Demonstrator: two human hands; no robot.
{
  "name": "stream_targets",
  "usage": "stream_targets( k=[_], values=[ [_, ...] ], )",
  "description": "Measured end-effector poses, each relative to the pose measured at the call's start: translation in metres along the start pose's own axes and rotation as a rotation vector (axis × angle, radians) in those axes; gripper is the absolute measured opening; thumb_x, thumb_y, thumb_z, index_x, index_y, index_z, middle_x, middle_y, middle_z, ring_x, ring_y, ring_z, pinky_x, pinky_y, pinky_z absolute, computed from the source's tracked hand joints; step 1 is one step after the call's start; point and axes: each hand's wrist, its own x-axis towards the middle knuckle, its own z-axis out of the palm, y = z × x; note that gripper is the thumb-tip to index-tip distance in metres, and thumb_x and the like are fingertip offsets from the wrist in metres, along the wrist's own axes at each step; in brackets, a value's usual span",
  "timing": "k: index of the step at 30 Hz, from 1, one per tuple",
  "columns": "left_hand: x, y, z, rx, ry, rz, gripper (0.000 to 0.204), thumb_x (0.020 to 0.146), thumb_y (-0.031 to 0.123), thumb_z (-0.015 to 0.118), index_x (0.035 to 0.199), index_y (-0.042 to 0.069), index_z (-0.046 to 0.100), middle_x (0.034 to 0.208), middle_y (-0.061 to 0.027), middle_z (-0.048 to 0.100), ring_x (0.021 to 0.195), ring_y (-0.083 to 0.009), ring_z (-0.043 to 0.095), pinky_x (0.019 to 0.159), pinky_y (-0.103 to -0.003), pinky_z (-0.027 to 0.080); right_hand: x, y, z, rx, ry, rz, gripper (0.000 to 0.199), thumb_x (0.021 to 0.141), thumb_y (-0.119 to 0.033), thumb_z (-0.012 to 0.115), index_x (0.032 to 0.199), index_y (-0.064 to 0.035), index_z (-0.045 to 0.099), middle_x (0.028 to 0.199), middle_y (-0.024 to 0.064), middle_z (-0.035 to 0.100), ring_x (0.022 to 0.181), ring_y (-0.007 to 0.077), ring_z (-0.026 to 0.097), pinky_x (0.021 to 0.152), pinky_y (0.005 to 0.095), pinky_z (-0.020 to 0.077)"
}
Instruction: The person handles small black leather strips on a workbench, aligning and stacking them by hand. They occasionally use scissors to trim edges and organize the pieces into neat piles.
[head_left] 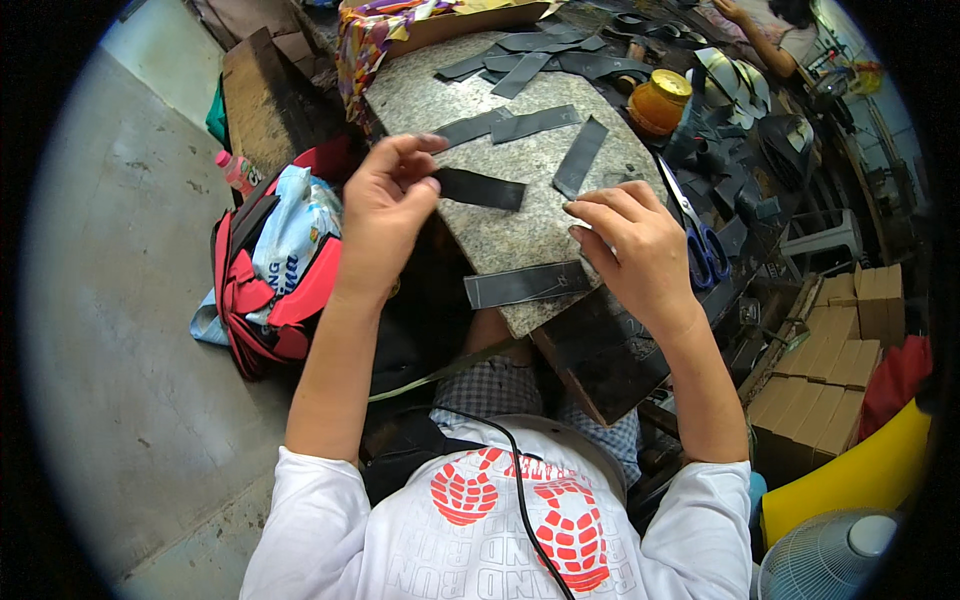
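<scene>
A dark rectangular strip [488, 191], leather-like, juts to the right from between the thumb and fingers of my left hand [388, 205]. It is held above a speckled stone slab [540, 238]. My right hand [628, 240] hovers over the slab's right side, fingers bent and apart, with nothing visible in them. Just beyond its fingertips lies another dark strip [581, 158] on the slab. Closest to me, a strip with a pale line [527, 285] lies across the slab's near edge. Two more strips [535, 123] overlap farther back.
A pile of dark strips [540, 60] covers the slab's far end. At right are an orange jar [660, 102], blue-handled scissors [706, 255] and scraps. A red bag [275, 290] stands left; cardboard boxes [815, 390] and a fan [835, 560] are lower right. Another person's arm [757, 38] shows far right.
</scene>
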Motion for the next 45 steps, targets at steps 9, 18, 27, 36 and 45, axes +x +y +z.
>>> stream_targets(
  k=[9, 18, 27, 36, 45],
  values=[
    [0.055, 0.009, 0.054, 0.321, -0.399, 0.212, 0.037, 0.084, -0.004, 0.054, 0.118, 0.003, 0.065, 0.087, -0.0107, 0.066, 0.079, -0.0181, 0.063, 0.075, -0.031, 0.052, -0.047, -0.004, -0.036, 0.094, 0.153, 0.161, 0.021, 0.076, 0.001, 0.075, 0.096, -0.0054, 0.072, 0.093, 0.0066, 0.071, 0.085, 0.0274, 0.066, 0.073, 0.0351, 0.0540],
    [0.039, -0.040, 0.067, 0.767, -0.361, 0.572, 0.025, 0.079, -0.001, 0.062, 0.104, 0.004, 0.067, 0.099, -0.0113, 0.063, 0.097, -0.0316, 0.059, 0.087, -0.041, 0.052, -0.132, -0.057, -0.022, 0.084, 0.136, 0.203, 0.029, 0.073, -0.001, 0.073, 0.101, -0.0085, 0.072, 0.097, 0.0075, 0.070, 0.083, 0.0279, 0.062, 0.072, 0.0368, 0.0521],
    [0.067, -0.066, 0.018, 1.025, 0.146, 0.504, 0.034, 0.080, 0.009, 0.067, 0.114, 0.009, 0.065, 0.103, -0.0108, 0.062, 0.106, -0.0316, 0.053, 0.095, -0.043, 0.043, -0.156, -0.052, 0.000, 0.029, 0.214, 0.259, 0.030, 0.078, -0.003, 0.067, 0.108, -0.0066, 0.067, 0.105, 0.0102, 0.067, 0.093, 0.0307, 0.059, 0.084, 0.0407, 0.0481],
    [0.070, -0.083, 0.016, 1.093, 0.192, 0.381, 0.038, 0.081, 0.014, 0.068, 0.118, 0.013, 0.062, 0.105, -0.0053, 0.061, 0.107, -0.0271, 0.053, 0.093, -0.043, 0.040, -0.155, -0.053, 0.000, 0.019, 0.202, 0.282, 0.030, 0.076, -0.004, 0.067, 0.106, -0.0049, 0.067, 0.107, 0.0113, 0.067, 0.095, 0.0315, 0.059, 0.087, 0.0433, 0.0460],
    [0.070, -0.088, 0.015, 1.088, 0.204, 0.345, 0.039, 0.083, 0.008, 0.064, 0.121, 0.009, 0.060, 0.114, -0.0108, 0.059, 0.112, -0.0308, 0.051, 0.100, -0.044, 0.038, -0.156, -0.055, 0.000, 0.023, 0.225, 0.293, 0.030, 0.077, -0.003, 0.064, 0.107, -0.0035, 0.066, 0.108, 0.0128, 0.066, 0.097, 0.0328, 0.059, 0.090, 0.0447, 0.0452]
  ],
)
